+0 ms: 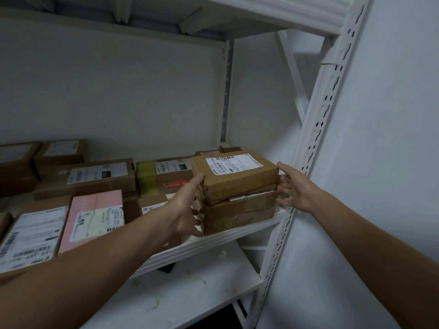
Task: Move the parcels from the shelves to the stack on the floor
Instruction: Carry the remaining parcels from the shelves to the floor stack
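Two brown parcels are stacked at the right end of a white shelf. Their left side is touched by the open left hand; the right hand is held spread open just beside them.

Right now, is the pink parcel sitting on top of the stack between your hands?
No, the pink parcel lies left of the left hand; a brown labelled box tops the stack.

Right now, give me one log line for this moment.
top box: on lower box, shelf right end | left hand: against both, left side | right hand: open at right side, contact unclear | lift: not begun
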